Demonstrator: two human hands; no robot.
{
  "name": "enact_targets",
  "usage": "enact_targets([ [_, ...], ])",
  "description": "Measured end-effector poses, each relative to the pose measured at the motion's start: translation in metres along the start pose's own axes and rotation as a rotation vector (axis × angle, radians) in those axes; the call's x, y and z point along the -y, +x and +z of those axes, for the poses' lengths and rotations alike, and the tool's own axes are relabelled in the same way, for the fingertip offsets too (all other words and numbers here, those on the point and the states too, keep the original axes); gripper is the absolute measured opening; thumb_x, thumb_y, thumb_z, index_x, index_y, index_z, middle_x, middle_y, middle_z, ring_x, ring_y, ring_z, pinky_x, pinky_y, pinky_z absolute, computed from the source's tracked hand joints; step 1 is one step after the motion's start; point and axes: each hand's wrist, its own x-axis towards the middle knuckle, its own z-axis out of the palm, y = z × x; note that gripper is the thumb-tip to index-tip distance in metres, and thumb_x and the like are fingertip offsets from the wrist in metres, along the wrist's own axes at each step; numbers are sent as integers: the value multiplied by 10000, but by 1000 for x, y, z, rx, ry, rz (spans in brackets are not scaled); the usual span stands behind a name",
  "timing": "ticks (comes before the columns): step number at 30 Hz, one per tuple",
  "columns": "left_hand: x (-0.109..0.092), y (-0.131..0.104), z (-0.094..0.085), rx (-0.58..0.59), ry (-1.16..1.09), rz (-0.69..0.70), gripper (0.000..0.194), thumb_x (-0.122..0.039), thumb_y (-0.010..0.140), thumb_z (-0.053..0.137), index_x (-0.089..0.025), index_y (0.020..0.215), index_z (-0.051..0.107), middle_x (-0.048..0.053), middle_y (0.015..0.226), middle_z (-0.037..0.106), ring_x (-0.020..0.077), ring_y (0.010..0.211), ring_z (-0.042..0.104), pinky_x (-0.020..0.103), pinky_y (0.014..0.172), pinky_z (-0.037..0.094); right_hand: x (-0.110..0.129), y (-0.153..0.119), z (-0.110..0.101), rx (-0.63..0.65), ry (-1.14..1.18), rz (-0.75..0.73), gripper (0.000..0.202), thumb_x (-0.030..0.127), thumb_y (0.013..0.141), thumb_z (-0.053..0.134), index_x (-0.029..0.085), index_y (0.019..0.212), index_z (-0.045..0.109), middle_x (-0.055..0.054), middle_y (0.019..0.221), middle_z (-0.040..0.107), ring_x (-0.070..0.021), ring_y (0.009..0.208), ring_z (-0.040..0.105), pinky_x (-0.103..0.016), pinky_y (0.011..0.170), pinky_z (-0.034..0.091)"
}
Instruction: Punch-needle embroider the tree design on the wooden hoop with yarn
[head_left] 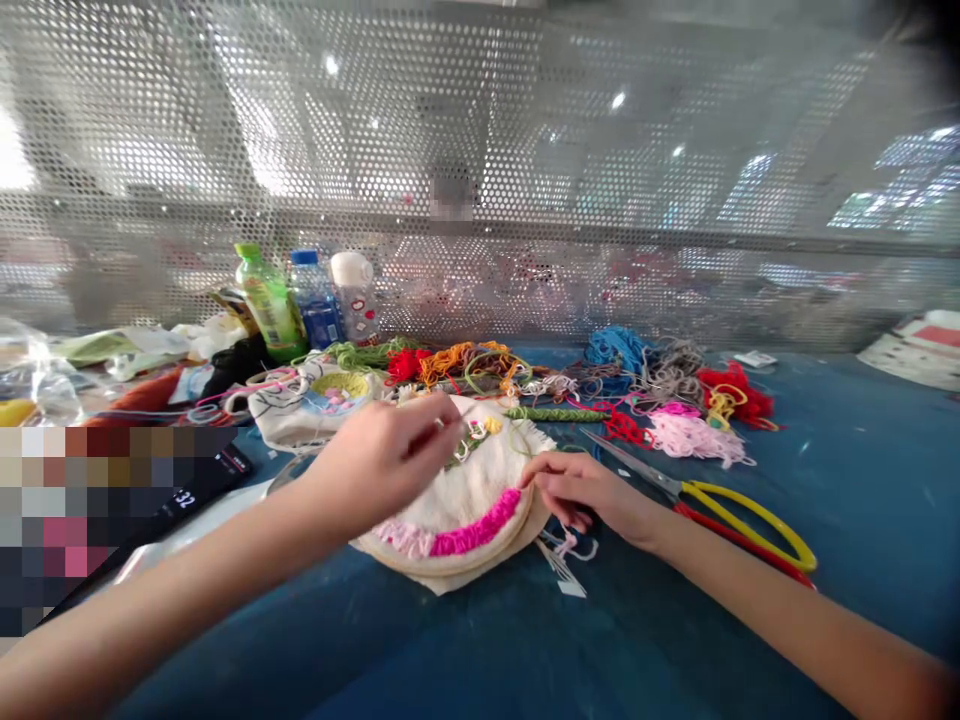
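Note:
A round embroidery hoop (517, 530) holds cream cloth (472, 480) with a band of bright pink and pale pink stitching along its near edge. Green, white and yellow stitches lie on its far part. Over the left side of the cloth is my left hand (394, 450), its thumb and fingers closed in a pinch; what they hold is too small to make out. My right hand (592, 490) grips the right rim of the hoop, with its thumb and index finger at the end of the bright pink band. Pale loose threads (562, 560) hang below that hand.
Yellow-and-red-handled scissors (742, 515) lie at right. Yarn bundles in blue (619, 350), pink (697, 435) and red (739, 395) lie behind. Bottles (319, 300) stand at back left, before a perforated metal screen (525, 150). A phone (202, 475) is at left.

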Motion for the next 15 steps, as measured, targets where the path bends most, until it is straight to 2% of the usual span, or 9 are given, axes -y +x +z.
enact_targets([
  [3, -2, 6, -12, -26, -696, -233, 206, -326, 947, 431, -207, 818, 539, -53, 447, 488, 110, 360, 457, 209, 394, 353, 8, -4, 13, 28, 13, 9, 350, 402, 852, 601, 106, 1035, 630, 60, 490, 509, -40, 354, 377, -158, 368, 267],
  [5, -1, 10, -8, -62, -1064, -333, 216, -270, 947, 406, -189, 781, 518, -30, 504, 540, 108, 376, 494, 212, 410, 404, 13, -9, 27, 88, 97, 62, 354, 366, 876, 585, 116, 1123, 628, 52, 502, 535, -38, 351, 387, -150, 360, 271],
  [7, -1, 12, 3, -90, -1320, -432, 221, -211, 949, 373, -171, 776, 505, 2, 617, 602, 108, 426, 554, 218, 451, 458, 18, -16, 41, 185, 250, 150, 392, 347, 892, 570, 146, 1228, 592, 34, 548, 583, -42, 353, 421, -147, 349, 281],
  [9, -2, 12, 15, -128, -1442, -474, 178, -185, 953, 382, -164, 826, 505, 27, 710, 645, 119, 484, 609, 226, 493, 499, 21, -22, 55, 292, 404, 222, 452, 343, 885, 585, 172, 1302, 544, 17, 613, 624, -46, 364, 464, -146, 349, 308],
  [11, -5, 9, 23, -158, -1476, -458, 138, -180, 957, 405, -166, 860, 502, 48, 773, 674, 135, 548, 654, 234, 541, 531, 23, -26, 66, 395, 492, 257, 496, 349, 872, 611, 176, 1328, 521, 5, 657, 642, -46, 373, 490, -144, 353, 321],
  [15, -8, 5, 33, -162, -1473, -441, 113, -178, 962, 432, -166, 881, 511, 84, 861, 707, 179, 711, 719, 250, 647, 569, 21, -29, 79, 520, 527, 253, 456, 370, 887, 611, 155, 1281, 535, 14, 625, 624, -36, 356, 459, -133, 357, 302],
])
